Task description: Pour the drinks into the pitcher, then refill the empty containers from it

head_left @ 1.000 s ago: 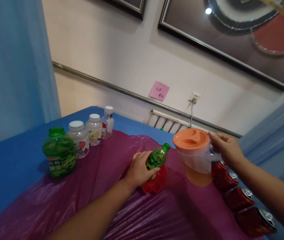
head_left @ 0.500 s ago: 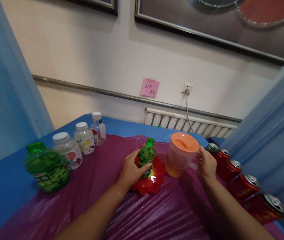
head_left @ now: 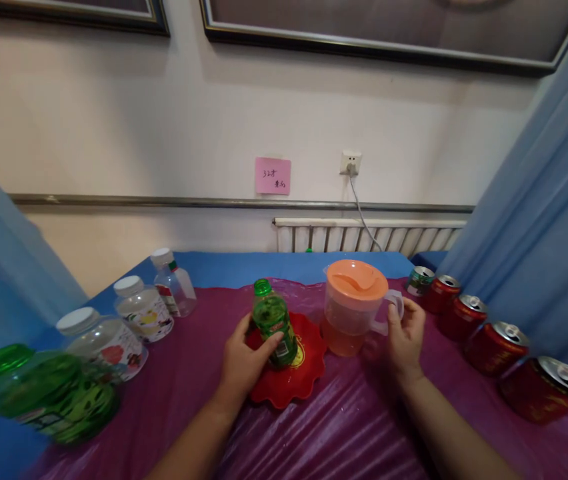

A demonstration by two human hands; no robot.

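My left hand [head_left: 245,353] is wrapped round a small green plastic bottle [head_left: 275,325] without a cap, thumb across its front. The bottle is over a red scalloped plate [head_left: 309,380] and leans a little to the left; whether its base touches the plate I cannot tell. To the right is a clear pitcher [head_left: 347,320] with an orange lid [head_left: 357,280] and orange-tinted liquid in its lower part. Closed on the pitcher's handle is my right hand [head_left: 406,337], thumb towards me. The pitcher appears to stand on the purple sheet, close to the plate's edge.
Along the left stand a large green bottle [head_left: 54,400], two white-lidded jars [head_left: 107,347] and a clear bottle [head_left: 177,283]. Several red cans [head_left: 497,347] and a green can [head_left: 420,281] line the right side. A wall and radiator [head_left: 369,235] are behind the table.
The camera view has levelled and turned to the right. The small bottle leans further left in my left hand. My right hand stays at the pitcher's handle, its fingers shifted slightly.
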